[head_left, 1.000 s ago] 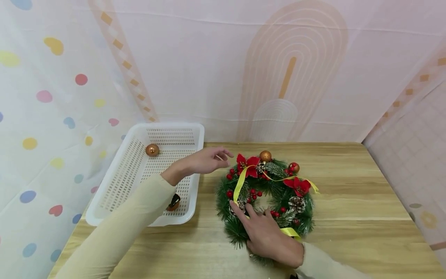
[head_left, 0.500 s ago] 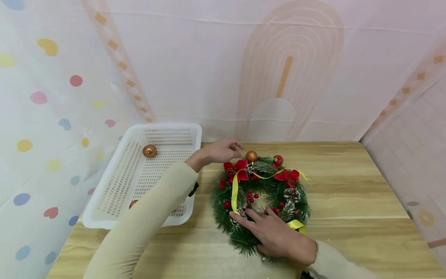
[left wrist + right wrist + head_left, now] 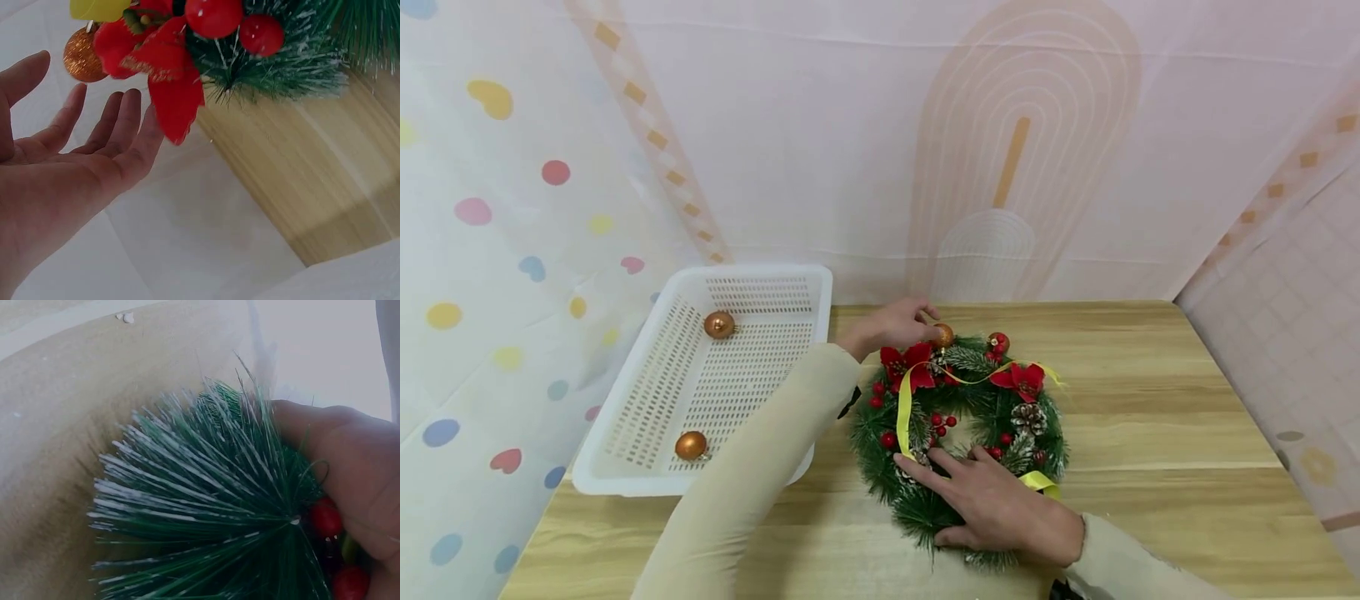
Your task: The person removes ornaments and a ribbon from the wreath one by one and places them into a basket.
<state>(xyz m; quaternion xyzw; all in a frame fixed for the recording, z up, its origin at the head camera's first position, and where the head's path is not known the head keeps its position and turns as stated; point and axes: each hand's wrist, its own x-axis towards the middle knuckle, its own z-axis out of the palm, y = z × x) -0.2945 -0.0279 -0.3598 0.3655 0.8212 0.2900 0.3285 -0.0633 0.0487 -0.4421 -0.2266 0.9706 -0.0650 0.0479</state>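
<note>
A green Christmas wreath [image 3: 876,454] lies on the table, trimmed with red poinsettias [image 3: 1026,382], berries, pine cones [image 3: 1028,418] and yellow ribbon [image 3: 904,417]. My right hand [image 3: 996,500] grips its near side, fingers over the top and thumb at the outer edge. The right wrist view has that thumb against the frosted needles [image 3: 200,487]. At the wreath's far left, my left hand [image 3: 898,323] reaches to a glittery copper bauble [image 3: 943,335]. In the left wrist view its spread, slightly bent fingers [image 3: 128,122] are right beside the bauble [image 3: 84,56] and a red poinsettia [image 3: 169,69].
A white perforated plastic basket [image 3: 748,271] stands to the left. In it are two copper baubles, one shiny [image 3: 720,325] at the back and another [image 3: 691,446] near the front. Patterned cloth [image 3: 850,150] hangs behind the wooden table [image 3: 1165,400].
My left hand has moved right from beside the basket to the copper bauble on the wreath's far edge. The wreath has shifted slightly left under my right hand, which keeps its hold.
</note>
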